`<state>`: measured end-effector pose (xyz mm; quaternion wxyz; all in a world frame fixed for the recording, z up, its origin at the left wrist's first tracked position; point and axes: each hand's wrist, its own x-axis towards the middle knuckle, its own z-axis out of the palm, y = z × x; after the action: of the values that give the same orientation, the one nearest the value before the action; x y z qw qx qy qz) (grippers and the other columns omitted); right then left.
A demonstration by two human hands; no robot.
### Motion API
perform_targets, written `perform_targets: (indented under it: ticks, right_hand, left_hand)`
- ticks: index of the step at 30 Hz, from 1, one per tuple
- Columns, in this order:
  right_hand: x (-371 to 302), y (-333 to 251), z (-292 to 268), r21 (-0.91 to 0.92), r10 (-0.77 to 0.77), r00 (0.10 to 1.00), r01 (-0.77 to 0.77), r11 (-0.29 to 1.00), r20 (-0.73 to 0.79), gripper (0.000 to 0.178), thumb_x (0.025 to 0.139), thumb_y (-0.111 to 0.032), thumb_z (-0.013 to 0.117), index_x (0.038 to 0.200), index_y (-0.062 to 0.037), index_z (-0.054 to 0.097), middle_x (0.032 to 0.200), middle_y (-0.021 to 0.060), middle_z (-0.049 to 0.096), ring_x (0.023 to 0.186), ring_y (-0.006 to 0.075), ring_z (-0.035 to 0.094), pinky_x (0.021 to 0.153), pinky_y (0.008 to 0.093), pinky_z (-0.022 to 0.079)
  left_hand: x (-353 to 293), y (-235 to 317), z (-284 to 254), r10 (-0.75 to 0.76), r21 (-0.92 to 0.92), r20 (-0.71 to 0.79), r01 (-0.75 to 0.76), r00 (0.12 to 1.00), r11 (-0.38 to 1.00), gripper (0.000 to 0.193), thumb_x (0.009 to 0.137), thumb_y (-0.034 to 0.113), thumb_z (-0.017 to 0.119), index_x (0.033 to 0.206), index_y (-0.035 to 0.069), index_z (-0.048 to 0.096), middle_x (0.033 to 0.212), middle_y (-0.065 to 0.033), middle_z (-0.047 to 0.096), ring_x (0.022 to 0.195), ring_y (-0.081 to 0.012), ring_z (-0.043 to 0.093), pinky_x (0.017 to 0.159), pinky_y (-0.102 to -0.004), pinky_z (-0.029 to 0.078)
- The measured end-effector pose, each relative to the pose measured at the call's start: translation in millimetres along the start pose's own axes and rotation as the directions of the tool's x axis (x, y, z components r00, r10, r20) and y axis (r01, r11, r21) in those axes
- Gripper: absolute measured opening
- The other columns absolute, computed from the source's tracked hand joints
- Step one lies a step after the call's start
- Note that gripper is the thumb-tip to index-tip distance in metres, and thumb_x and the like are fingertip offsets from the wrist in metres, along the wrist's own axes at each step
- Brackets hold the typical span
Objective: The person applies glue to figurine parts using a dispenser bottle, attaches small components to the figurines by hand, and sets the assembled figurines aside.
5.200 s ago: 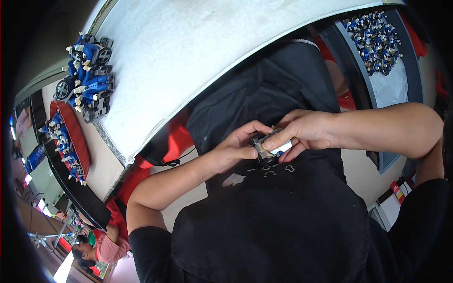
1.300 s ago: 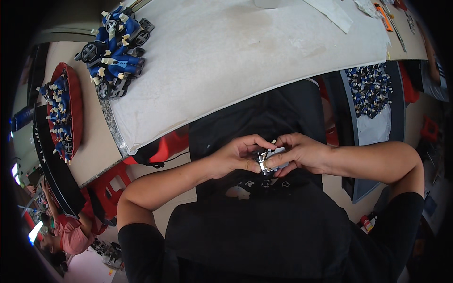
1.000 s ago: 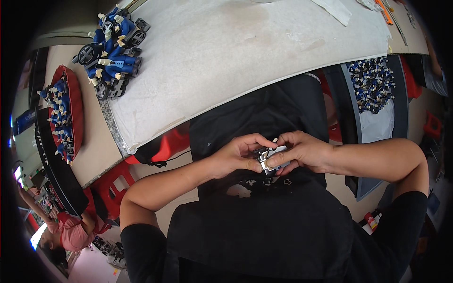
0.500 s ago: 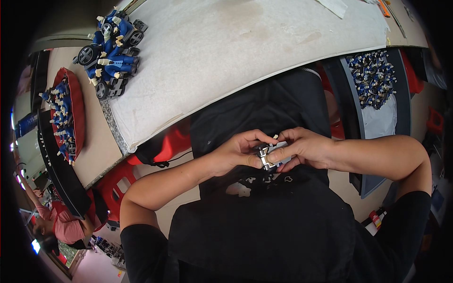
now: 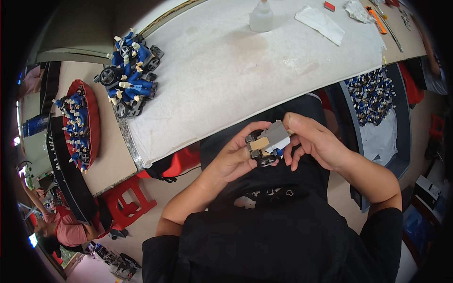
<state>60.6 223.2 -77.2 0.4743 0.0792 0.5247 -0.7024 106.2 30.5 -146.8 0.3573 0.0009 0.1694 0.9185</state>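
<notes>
Above my lap, my left hand (image 5: 230,158) is closed around a small toy vehicle (image 5: 275,135) with grey, tan and white blocky parts. A black wheel shows at its lower side, and a bit of blue shows near my right fingers. My right hand (image 5: 321,141) pinches the toy's right end between thumb and forefinger, while its other fingers curl beside it. Part of the toy is hidden by my fingers. On the left of the white-covered table (image 5: 207,70) lies a pile of similar wheeled toys with blue figures (image 5: 134,78).
A red-lined tray (image 5: 96,125) of blue figures stands at left, near a red stool (image 5: 134,200). A grey bin (image 5: 403,141) at right holds many small figures (image 5: 370,96). A white bottle (image 5: 261,18), paper (image 5: 321,24) and an orange tool (image 5: 376,20) lie at the back. A co-worker (image 5: 71,228) is far left.
The toy has been raised toward the table and turned, so its grey and tan blocks now face up. My right hand has shifted to its upper right end. The view has also shifted.
</notes>
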Motion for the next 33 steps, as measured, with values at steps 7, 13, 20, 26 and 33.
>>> perform_targets:
  ticks: [7,13,20,26,33]
  right_hand:
    - [-8,-7,3,-0.006,-0.081,0.996,0.082,0.997,0.041,0.032,0.087,-0.037,0.050,0.083,-0.0063,0.043,0.077,0.0086,0.054,0.061,0.0122,0.055,0.049,0.0233,0.047]
    - [-6,-5,1,0.001,-0.097,0.994,0.097,0.995,0.046,0.031,0.087,-0.037,0.049,0.085,-0.0064,0.043,0.077,0.0080,0.054,0.062,0.0112,0.055,0.050,0.0231,0.048]
    - [-8,-1,0,-0.343,-0.382,0.924,0.371,0.863,0.039,0.029,0.079,-0.018,0.064,0.094,-0.0034,0.044,0.084,0.0070,0.056,0.074,0.0100,0.057,0.054,0.0212,0.048]
    - [-10,-5,4,-0.423,-0.452,0.891,0.425,0.800,0.041,0.033,0.073,-0.007,0.068,0.097,-0.0024,0.047,0.093,0.0061,0.054,0.080,0.0122,0.060,0.060,0.0226,0.050]
    - [-10,-5,1,-0.464,-0.475,0.878,0.443,0.767,0.054,0.033,0.071,-0.006,0.068,0.097,-0.0023,0.047,0.092,0.0054,0.054,0.080,0.0129,0.060,0.059,0.0229,0.050]
  left_hand:
    - [8,-6,-6,0.049,-0.107,0.145,-0.033,0.988,0.994,0.066,0.079,0.027,0.064,0.130,0.009,0.028,0.118,-0.0095,0.047,0.107,-0.0218,0.049,0.087,-0.0387,0.044]
    - [6,2,0,0.025,0.063,0.084,-0.030,0.996,0.998,0.065,0.076,0.028,0.067,0.127,0.008,0.032,0.117,-0.0083,0.048,0.107,-0.0194,0.049,0.088,-0.0345,0.041]
    - [8,15,6,0.308,0.735,0.207,-0.355,0.929,0.578,0.057,0.067,0.007,0.073,0.118,0.005,0.047,0.114,-0.0095,0.051,0.108,-0.0196,0.048,0.090,-0.0322,0.039]
    - [11,22,16,0.360,0.831,0.283,-0.415,0.889,0.370,0.048,0.060,0.000,0.073,0.105,0.006,0.059,0.104,-0.0150,0.056,0.095,-0.0239,0.056,0.076,-0.0316,0.046]
    - [12,23,13,0.350,0.872,0.329,-0.425,0.877,0.244,0.048,0.060,-0.002,0.071,0.106,0.005,0.059,0.104,-0.0150,0.056,0.094,-0.0238,0.057,0.074,-0.0301,0.047]
